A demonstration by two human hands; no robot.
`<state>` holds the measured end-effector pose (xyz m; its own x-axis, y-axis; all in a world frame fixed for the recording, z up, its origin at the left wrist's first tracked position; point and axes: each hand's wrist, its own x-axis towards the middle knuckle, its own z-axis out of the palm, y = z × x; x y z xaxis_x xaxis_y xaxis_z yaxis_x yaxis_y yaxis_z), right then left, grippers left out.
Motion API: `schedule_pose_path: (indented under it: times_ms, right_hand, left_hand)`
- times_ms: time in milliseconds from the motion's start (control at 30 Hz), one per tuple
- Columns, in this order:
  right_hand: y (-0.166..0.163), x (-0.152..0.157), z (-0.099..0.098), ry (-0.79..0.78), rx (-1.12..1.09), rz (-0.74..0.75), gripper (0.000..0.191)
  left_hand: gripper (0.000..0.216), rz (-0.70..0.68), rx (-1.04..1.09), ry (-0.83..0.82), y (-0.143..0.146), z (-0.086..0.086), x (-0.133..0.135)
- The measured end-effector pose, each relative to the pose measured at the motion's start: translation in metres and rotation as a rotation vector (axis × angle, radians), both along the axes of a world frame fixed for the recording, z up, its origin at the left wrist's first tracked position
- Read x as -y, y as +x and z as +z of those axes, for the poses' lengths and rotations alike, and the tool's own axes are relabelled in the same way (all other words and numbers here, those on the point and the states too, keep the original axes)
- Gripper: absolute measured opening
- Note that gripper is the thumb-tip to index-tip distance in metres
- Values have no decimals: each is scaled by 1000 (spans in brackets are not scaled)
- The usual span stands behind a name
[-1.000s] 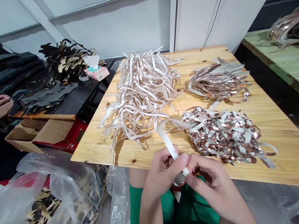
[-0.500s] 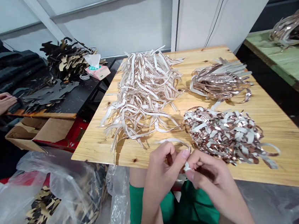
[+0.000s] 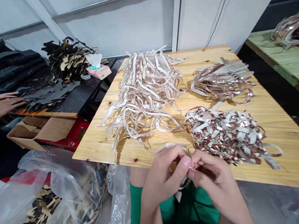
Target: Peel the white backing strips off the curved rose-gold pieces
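1. A pale pine tabletop point(image 3: 284, 151) fills the middle of the view; seen from the person's hands, a black work table point(image 3: 84, 101) lies at 10 o'clock and a green-painted board point(image 3: 270, 67) at 2 o'clock; a co-worker's hand point(image 3: 3, 105) rests by black offcuts at 9 o'clock; a clear plastic bag point(image 3: 48, 194) bulges at 8 o'clock.
2. Three heaps sit on the pine; a tall tangle of cream-backed metallic strips point(image 3: 142, 95) is at 11 o'clock, a bundle of curved rose-gold ribbons point(image 3: 222, 81) at 1 o'clock, and a mound of short silver-pink pieces point(image 3: 225, 134) at 2 o'clock.
3. The left hand point(image 3: 164, 178) and right hand point(image 3: 212, 176) meet just past the near table edge; their fingers point(image 3: 186, 162) are closed in a tight pinch on a thin cream strip point(image 3: 169, 146), which arcs over the left hand, its pinched part partly hidden.
4. That strip's loop now sits lower, nearer the hands, than when it stood raised a second ago.
5. The mound lies just beside the right hand; bare pine stays open toward 11 o'clock.
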<state>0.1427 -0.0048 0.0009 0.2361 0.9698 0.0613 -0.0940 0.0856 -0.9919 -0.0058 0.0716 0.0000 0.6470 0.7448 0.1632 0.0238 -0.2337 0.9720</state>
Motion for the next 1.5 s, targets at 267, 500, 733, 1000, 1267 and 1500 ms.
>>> schedule_pose_path:
  times_ms: [267, 500, 733, 1000, 1267, 1500]
  right_hand:
    - [3, 3, -5, -35, -114, 72, 29]
    - [1, 11, -16, -96, -337, 91, 29]
    - [1, 12, -16, -99, -409, 64, 28]
    - [2, 11, -15, -109, -399, 72, 31]
    - [-2, 11, -16, -106, -408, 52, 30]
    - [1, 12, -16, -108, -435, 39, 26]
  left_hand:
    - [40, -1, 6, 52, 1, -3, 0]
    - [44, 3, 86, 9, 6, -7, 1]
    - [19, 89, 206, 177, 6, -8, 1]
    - [12, 54, 208, 176, 4, -5, 1]
    - [14, 43, 228, 142, 4, -9, 0]
    - [15, 58, 128, 126, 3, -6, 1]
